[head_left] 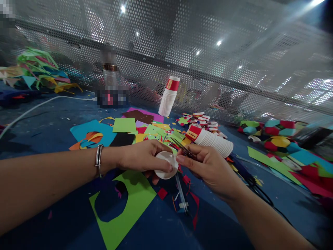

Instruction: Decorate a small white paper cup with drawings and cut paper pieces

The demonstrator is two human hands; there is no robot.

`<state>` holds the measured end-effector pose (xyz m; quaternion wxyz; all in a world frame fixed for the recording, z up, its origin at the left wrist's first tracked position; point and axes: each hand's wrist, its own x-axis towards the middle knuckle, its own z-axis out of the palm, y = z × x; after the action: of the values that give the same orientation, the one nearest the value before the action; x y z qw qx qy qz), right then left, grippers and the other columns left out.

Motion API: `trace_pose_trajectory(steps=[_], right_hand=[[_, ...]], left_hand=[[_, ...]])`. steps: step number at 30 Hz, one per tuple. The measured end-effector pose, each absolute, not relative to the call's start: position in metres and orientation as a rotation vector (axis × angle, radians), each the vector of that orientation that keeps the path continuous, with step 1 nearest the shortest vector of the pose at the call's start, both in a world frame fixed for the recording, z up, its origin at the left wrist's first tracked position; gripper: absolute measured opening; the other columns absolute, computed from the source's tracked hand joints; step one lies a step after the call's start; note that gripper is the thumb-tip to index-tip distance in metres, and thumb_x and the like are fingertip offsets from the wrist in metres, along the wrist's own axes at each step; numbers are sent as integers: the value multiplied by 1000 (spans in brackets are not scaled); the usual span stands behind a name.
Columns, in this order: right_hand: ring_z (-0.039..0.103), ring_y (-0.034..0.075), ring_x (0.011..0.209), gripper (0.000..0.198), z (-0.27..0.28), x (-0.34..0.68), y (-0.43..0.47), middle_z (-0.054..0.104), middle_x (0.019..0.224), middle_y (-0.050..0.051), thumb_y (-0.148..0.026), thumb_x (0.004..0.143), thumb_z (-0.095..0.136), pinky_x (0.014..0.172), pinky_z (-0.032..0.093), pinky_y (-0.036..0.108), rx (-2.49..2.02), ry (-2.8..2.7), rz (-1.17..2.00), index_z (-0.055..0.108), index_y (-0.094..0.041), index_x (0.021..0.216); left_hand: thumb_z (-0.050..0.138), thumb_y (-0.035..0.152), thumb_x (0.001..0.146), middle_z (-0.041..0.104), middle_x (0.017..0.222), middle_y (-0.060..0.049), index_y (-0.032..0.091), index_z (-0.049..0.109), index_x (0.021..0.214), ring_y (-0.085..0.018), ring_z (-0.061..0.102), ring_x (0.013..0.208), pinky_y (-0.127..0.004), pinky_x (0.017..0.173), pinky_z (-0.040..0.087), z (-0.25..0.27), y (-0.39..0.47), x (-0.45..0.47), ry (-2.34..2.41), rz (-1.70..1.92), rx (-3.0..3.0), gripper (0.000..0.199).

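Observation:
My left hand [145,156] holds a white paper disc [168,173], which looks like the cut-off bottom of a paper cup, with the thumb pressed on its face. My right hand [205,163] is closed around small dark scissors [186,149], their blades pointing up and left. The right fingertips are close to the disc's right edge; whether they touch it I cannot tell. Below the hands lies a green paper sheet [135,205] with a large hole cut in it. A clear stick-like piece [181,194] and red paper scraps [162,193] are beside it.
A stack of paper cups [168,100] stands at the back, and another stack [215,140] lies behind my right hand. Coloured paper [124,125] and cuttings spread across the blue table [213,222]. Paper crafts [279,139] sit at right, before a perforated metal panel [166,45].

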<state>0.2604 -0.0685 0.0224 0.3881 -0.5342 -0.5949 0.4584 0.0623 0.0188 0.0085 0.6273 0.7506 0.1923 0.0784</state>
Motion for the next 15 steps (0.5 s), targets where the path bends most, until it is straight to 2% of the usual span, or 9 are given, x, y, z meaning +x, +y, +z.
trace_pose_trajectory(steps=[3,5,10,15], right_hand=[[27,6,47,24,24,260,-70,44,60,-7,-40,82,78,42,21,23,-1342,-1487,1212,69,-19,86],[22,6,47,26,25,260,-70,40,58,-8,-43,83,77,41,14,24,-1327,-1491,1222,68,-19,87],[21,6,48,29,26,260,-71,42,64,-7,-46,87,74,41,11,25,-1308,-1519,1183,65,-18,88],[20,7,49,30,27,262,-70,43,65,-7,-49,92,67,43,12,26,-1380,-1557,979,64,-20,91]], left_hand=[[68,36,83,67,72,1,17,62,87,-9,59,49,-21,47,41,9,19,61,389,173,1709,21],[67,37,84,64,72,1,16,61,83,-9,58,56,-21,52,42,10,18,61,360,234,1783,22],[65,35,87,53,69,4,16,60,75,-8,47,64,-19,56,37,6,17,63,378,465,2104,24],[62,42,91,51,67,4,16,59,76,-8,44,62,-19,56,35,-2,21,67,387,592,1920,30]])
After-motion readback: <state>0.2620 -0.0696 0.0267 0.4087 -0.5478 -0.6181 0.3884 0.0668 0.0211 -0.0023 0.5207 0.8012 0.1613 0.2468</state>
